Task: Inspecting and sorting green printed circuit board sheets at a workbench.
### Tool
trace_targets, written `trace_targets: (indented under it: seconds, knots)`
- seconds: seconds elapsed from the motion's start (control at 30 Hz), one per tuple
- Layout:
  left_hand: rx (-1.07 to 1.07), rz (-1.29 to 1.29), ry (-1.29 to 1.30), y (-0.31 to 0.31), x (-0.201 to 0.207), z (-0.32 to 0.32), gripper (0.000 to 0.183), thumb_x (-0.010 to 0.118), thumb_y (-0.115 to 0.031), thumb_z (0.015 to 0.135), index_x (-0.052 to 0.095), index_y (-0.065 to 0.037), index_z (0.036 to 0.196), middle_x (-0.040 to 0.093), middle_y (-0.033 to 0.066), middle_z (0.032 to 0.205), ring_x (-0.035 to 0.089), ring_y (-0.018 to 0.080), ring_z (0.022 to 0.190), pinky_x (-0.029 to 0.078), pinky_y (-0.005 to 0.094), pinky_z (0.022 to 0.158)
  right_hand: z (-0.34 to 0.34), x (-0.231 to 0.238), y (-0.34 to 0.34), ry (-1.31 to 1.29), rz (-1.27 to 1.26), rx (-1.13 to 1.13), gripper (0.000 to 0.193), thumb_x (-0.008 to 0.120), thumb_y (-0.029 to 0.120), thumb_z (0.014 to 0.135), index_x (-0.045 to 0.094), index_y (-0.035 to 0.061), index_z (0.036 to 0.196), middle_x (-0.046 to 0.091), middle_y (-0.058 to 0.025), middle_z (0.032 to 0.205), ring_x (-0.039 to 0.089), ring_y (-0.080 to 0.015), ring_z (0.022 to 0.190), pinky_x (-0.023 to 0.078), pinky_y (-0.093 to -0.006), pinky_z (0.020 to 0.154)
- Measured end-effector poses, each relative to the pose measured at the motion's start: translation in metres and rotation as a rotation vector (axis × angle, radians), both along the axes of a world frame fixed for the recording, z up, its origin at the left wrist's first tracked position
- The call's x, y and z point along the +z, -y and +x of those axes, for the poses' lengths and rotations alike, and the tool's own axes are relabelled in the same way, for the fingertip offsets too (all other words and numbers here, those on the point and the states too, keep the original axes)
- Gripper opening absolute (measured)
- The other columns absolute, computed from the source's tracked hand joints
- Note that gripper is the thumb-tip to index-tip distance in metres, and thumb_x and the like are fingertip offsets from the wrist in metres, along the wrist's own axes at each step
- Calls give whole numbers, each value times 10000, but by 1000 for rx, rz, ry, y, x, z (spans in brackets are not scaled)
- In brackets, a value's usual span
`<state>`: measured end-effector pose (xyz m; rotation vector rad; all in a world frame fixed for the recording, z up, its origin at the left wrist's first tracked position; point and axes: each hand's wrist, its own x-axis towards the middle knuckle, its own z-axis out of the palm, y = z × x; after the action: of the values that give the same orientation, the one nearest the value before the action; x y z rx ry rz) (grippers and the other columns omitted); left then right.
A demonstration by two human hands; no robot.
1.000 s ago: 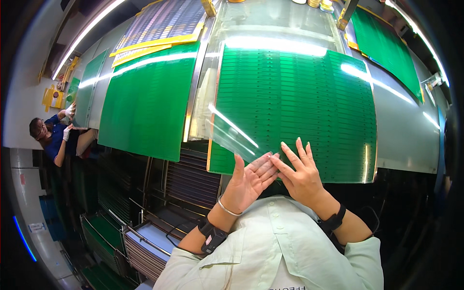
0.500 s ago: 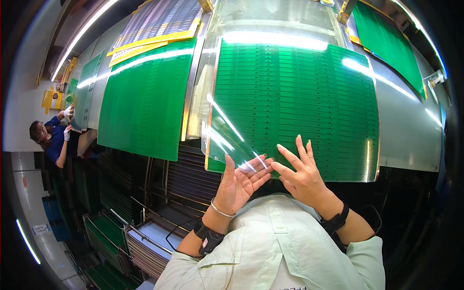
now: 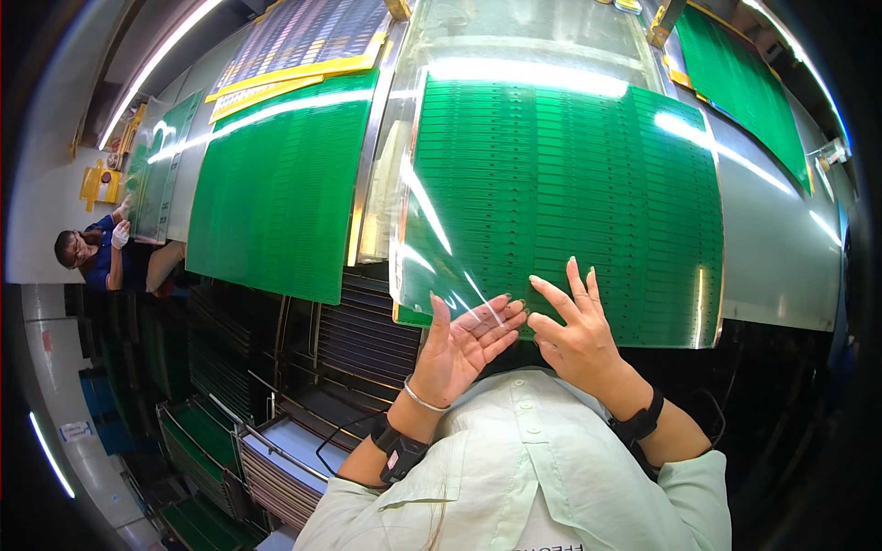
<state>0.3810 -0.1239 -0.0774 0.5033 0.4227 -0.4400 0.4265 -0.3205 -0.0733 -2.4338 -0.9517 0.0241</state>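
Observation:
A green circuit panel [image 3: 570, 202] with rows of fine lines lies in front of me. A clear glossy film [image 3: 424, 241] covers at least its left part, its near-left corner bent up with bright streaks on it. My left hand [image 3: 469, 344] is turned palm up at the panel's near edge, fingers stretched. Reflections cross its fingertips, which seem to be under the film. Close beside it, my right hand [image 3: 579, 331] is palm down over the near edge, with two fingers raised and the others bent. Whether its fingertips touch the film, I cannot tell.
Another green panel [image 3: 276, 193] lies at left, near yellow-edged sheets [image 3: 303, 69]. A third panel [image 3: 744, 96] is at the far right. Racks [image 3: 354, 340] of panels stand low on the left. A co-worker [image 3: 110, 253] in white gloves handles a clear sheet [image 3: 156, 197].
My hands have hardly moved; the right fingers have shifted slightly. Streaks on the film have changed shape as its corner bends. The co-worker's hands and clear sheet have moved.

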Motion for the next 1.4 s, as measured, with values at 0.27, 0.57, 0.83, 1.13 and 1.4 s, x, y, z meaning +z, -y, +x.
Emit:
trace_targets:
  seconds: [0.27, 0.57, 0.83, 1.13, 1.4]
  knots:
    - [12, -11, -30, -10, 5, -4, 911, 229, -689, 850, 333, 92, 1307, 401, 253, 1319, 391, 346, 1247, 356, 416, 1029, -2, 7, -2, -147, 33, -35, 549, 728, 109, 634, 567, 161, 1157, 379, -119, 1366, 229, -461, 1303, 189, -621, 1025]
    - [282, 1351, -91, -74, -21, -36, 367, 514, -379, 914, 538, -28, 1020, 592, 51, 866, 568, 86, 643, 437, 185, 467, -5, -7, 3, -71, 35, 68, 308, 713, 97, 637, 702, 253, 902, 344, -49, 1422, 95, -460, 1344, 69, -660, 1033]
    - [187, 965, -158, -84, -34, -32, 261, 564, -302, 899, 589, -63, 798, 602, 25, 678, 576, 104, 598, 430, 199, 511, 7, -3, 19, -251, 163, 158, 174, 640, 2, 667, 680, 170, 647, 494, -16, 1316, 203, -375, 1348, 21, -594, 1073]
    - [183, 1074, 25, -81, -39, -30, 201, 593, -170, 879, 556, -49, 723, 579, 13, 597, 524, 66, 513, 405, 193, 480, -3, 2, 5, -257, 91, 317, 574, 677, 169, 744, 472, 115, 1277, 317, -126, 1427, 240, -323, 1345, 170, -507, 1091]
    - [135, 1153, 5, -90, -28, -37, 187, 575, -104, 875, 528, -30, 710, 540, 11, 579, 488, 70, 486, 396, 205, 467, 117, 0, 30, 88, -104, 162, 612, 630, 257, 782, 405, 58, 1315, 338, -132, 1412, 261, -344, 1326, 175, -507, 1083]
